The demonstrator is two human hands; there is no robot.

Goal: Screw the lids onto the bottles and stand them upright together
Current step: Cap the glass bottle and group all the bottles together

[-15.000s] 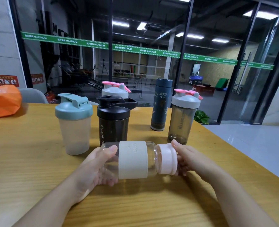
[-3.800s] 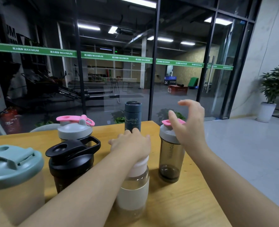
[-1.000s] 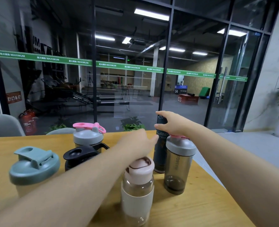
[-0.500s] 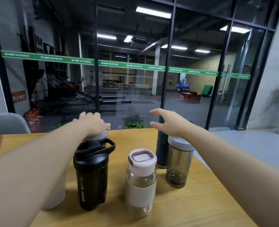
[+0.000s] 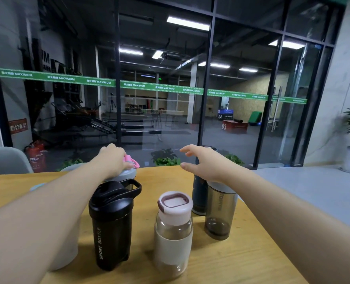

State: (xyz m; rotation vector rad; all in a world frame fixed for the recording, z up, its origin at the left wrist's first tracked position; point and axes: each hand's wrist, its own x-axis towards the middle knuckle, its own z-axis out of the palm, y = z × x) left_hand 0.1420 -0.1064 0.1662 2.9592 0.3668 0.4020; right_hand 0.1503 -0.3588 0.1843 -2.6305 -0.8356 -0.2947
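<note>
Six lidded bottles stand upright on a wooden table (image 5: 241, 269): a black shaker (image 5: 112, 224) and glass bottle (image 5: 173, 232) nearest its front edge, a smoky shaker (image 5: 220, 214) and dark flask (image 5: 199, 193) toward its right edge. The left hand (image 5: 112, 160) grips a pink-capped shaker's lid (image 5: 132, 171); the left forearm hides most of a pale shaker (image 5: 67, 249). The right hand (image 5: 205, 163) hovers, fingers spread, above the flask.

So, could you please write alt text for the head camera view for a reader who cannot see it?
A person's left hand grips the pink-and-grey lid of a shaker bottle while the right hand hovers open above a smoky grey shaker. A black sport bottle and a clear pink-lidded glass bottle stand upright on the wooden table.
</note>
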